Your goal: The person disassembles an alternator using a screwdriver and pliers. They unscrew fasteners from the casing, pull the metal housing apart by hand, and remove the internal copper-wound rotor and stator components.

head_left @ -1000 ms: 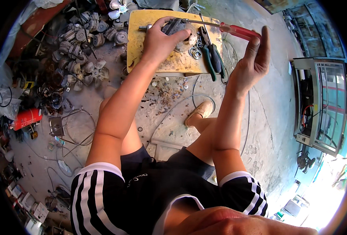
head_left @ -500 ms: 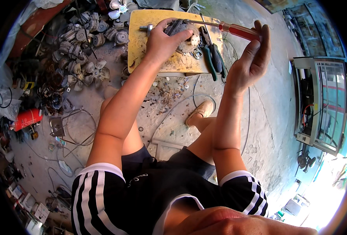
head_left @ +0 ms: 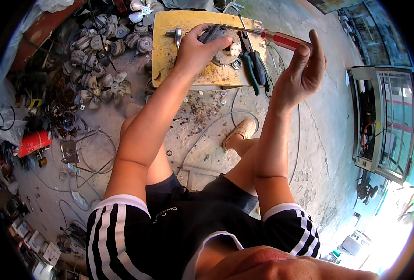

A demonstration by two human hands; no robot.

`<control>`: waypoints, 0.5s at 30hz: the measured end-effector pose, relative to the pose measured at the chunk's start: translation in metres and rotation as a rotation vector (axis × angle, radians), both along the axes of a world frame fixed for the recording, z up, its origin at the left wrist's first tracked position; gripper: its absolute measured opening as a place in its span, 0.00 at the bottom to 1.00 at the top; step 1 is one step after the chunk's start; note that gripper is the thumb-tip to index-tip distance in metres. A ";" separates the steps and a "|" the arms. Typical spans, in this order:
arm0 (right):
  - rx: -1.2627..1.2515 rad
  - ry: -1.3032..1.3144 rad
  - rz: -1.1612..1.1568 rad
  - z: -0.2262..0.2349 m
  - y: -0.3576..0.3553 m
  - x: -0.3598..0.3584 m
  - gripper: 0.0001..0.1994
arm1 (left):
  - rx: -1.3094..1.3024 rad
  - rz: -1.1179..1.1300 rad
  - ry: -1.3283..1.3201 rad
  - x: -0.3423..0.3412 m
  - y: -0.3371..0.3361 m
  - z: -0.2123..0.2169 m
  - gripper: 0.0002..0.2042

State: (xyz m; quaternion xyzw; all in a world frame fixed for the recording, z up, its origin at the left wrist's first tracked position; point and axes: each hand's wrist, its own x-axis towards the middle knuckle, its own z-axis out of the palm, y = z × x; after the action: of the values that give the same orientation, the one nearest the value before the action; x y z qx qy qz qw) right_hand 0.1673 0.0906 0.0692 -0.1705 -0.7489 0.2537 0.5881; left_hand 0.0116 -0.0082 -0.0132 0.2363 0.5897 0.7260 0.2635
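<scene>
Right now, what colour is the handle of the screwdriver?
Red, clear-looking plastic. The screwdriver handle shows best in the head view, by the right hand.

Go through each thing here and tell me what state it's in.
Left hand: closed over the motor.
Motor: lying on the yellow board, held.
Right hand: gripping the screwdriver.
Screwdriver: raised, shaft pointing at the motor.
Pliers: lying on the board, unheld.

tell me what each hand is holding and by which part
The left hand grips a small motor from above, around its body. The right hand holds a screwdriver by its red handle.
</scene>
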 end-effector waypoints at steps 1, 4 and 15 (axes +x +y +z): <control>0.031 -0.085 -0.049 0.001 0.001 0.005 0.23 | 0.007 -0.006 -0.007 0.000 0.001 0.000 0.31; -0.072 0.232 0.110 0.005 -0.004 -0.010 0.19 | 0.003 -0.013 -0.007 0.001 0.002 -0.002 0.30; -0.145 0.230 0.191 0.006 -0.009 -0.007 0.21 | -0.003 -0.019 0.002 0.001 -0.001 0.002 0.32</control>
State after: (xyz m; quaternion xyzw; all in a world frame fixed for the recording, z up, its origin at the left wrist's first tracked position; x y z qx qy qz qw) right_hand 0.1607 0.0816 0.0750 -0.1104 -0.6691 0.3795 0.6294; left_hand 0.0129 -0.0093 -0.0111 0.2421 0.5888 0.7222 0.2703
